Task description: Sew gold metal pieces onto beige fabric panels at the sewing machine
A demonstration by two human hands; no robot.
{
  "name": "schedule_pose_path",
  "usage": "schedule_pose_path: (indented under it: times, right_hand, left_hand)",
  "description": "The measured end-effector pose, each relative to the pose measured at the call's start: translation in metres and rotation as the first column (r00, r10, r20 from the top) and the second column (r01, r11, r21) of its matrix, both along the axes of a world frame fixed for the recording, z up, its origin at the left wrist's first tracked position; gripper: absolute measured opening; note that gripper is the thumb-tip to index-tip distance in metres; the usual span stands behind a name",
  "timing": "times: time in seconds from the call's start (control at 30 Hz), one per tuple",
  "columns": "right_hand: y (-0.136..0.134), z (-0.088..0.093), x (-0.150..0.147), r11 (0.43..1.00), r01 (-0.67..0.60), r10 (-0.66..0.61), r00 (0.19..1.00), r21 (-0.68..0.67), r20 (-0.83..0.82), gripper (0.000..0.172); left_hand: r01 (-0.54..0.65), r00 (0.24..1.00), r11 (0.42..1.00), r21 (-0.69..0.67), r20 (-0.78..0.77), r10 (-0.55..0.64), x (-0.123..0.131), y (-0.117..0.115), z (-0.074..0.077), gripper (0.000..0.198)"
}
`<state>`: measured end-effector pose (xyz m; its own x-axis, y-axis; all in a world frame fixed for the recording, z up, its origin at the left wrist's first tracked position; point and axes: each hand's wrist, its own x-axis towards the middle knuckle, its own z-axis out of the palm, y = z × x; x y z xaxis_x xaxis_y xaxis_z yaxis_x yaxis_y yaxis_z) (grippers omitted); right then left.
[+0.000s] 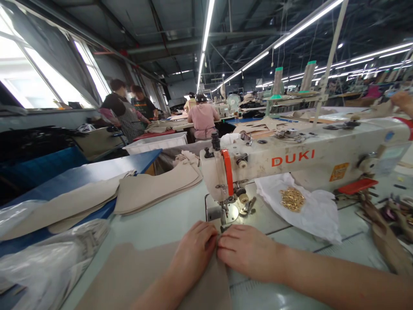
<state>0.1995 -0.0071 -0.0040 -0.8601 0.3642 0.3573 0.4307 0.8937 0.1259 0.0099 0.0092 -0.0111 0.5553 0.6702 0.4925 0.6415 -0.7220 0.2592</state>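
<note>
Forward, beige panel points toward sewing machine.

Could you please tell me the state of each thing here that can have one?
Beige flat fabric piece, spread out
Left hand, fingers curled
Right hand, fingers curled
White metal sewing machine, needle area lit
Beige curved fabric pieces, stacked
Small gold metal pieces, heaped
White thin sheet, wrinkled
Translucent plastic bag, crumpled
Long white ceiling lights, lit

Hands close together at beige panel's edge before sewing machine; gold pieces on white sheet.
</note>
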Motion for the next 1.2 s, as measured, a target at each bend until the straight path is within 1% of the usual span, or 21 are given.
schedule_pose_path:
  times: [0.13, 0.33, 0.9, 1.2]
  right_hand:
    - [0.001, -0.008, -0.003, 0.997, -0.011, 0.011, 1.0, -0.07, 0.003, 0.009]
    - [0.003, -0.016, -0.001, 0.996, -0.006, 0.001, 0.998, -0.091, -0.061, 0.01]
    - [0.004, -0.02, -0.002, 0.995, -0.004, -0.001, 0.999, -0.099, -0.054, 0.014]
    - [0.004, -0.02, -0.002, 0.995, 0.002, -0.01, 0.997, -0.096, -0.082, 0.012]
  left_hand:
    - [-0.01, 1.0, 1.0, 0.026, -0.005, 0.01, -0.001, -0.001, -0.001, 0.014]
    - [0.005, 1.0, 0.999, 0.048, 0.016, -0.006, 0.001, 0.001, -0.003, 0.016]
    - [0.031, 0.999, 0.998, 0.056, 0.008, -0.031, 0.001, 0.006, -0.003, 0.016]
    - [0.028, 0.999, 0.998, 0.062, 0.017, -0.029, 0.0, 0.005, -0.002, 0.016]
